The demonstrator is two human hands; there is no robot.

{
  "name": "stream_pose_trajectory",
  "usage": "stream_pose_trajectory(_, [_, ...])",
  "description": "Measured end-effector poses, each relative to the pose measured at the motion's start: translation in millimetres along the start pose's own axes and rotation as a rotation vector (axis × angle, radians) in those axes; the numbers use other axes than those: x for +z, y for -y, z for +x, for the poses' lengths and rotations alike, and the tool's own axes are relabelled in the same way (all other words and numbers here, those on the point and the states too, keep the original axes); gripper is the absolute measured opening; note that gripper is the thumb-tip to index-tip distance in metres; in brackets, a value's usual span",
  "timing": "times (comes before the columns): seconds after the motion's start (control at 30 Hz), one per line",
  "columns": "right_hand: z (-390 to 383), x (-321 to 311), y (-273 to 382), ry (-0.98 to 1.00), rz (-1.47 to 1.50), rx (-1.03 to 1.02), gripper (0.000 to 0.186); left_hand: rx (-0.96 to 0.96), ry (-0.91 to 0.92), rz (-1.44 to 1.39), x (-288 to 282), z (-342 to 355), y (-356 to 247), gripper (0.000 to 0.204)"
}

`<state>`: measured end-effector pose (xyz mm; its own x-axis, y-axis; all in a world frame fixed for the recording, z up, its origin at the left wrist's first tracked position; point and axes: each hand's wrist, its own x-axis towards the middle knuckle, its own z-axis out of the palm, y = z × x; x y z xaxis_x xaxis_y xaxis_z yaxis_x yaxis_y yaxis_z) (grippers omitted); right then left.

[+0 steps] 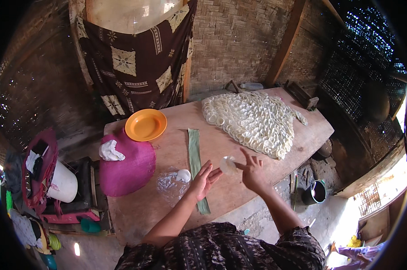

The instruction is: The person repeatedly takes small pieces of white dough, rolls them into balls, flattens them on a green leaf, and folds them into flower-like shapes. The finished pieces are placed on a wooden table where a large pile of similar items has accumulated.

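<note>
My right hand (254, 174) holds a thin, round, off-white dough disc (228, 165) by its edge, at the thumb; the index finger points up and away. Left of the disc, my left hand (204, 181) hovers over the table with its fingers stretched and apart, holding nothing. A long green strip (194, 155), leaf-like, lies beneath and beyond the left hand. Beside it, a small white lump (183, 175) rests on a crumpled clear plastic sheet (168, 186). Farther off to the right, many similar pale, curled rounds (250, 119) overlap in a broad spread.
An orange bowl (146, 125) overlaps a magenta round mat (127, 168), which bears a white cloth (110, 150). The wooden table (167, 157) has a clear plastic bottle (251, 86) at its back. A white bucket (62, 182) stands left; a dark bucket (315, 192) stands right.
</note>
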<state>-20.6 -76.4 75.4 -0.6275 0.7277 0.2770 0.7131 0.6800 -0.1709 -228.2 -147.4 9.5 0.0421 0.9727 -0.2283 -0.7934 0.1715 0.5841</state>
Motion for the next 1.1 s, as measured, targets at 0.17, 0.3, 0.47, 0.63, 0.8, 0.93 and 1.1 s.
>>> stream_pose_trajectory(0.17, [-20, 17, 31, 0.059, -0.296, -0.161, 0.058, -0.034, -0.045, -0.051, 3, 11, 12, 0.037])
stream_pose_trajectory(0.3, [-18, 35, 13, 0.174, 0.308, -0.090, 0.061, -0.074, -0.075, -0.068, -7, 0, 7, 0.039])
stream_pose_trajectory(0.47, [6, 38, -9, 0.210, 1.582, 0.334, 0.066, -0.011, -0.084, -0.030, -6, -9, 1, 0.051])
stream_pose_trajectory(0.63, [17, 47, 8, 0.517, 1.826, 0.200, 0.086, 0.101, -0.095, 0.341, 6, -17, 3, 0.082])
stream_pose_trajectory(0.8, [25, 64, 11, 0.290, 1.329, 0.074, 0.079, 0.307, -0.170, 0.622, 10, -14, 8, 0.084])
stream_pose_trajectory(0.93, [25, 62, 6, 0.172, 1.165, -0.023, 0.071, 0.412, -0.245, 0.830, 12, -7, 15, 0.085])
stream_pose_trajectory(1.1, [27, 43, 4, 0.102, 0.991, -0.030, 0.069, 0.491, -0.314, 0.956, 19, -4, 14, 0.082])
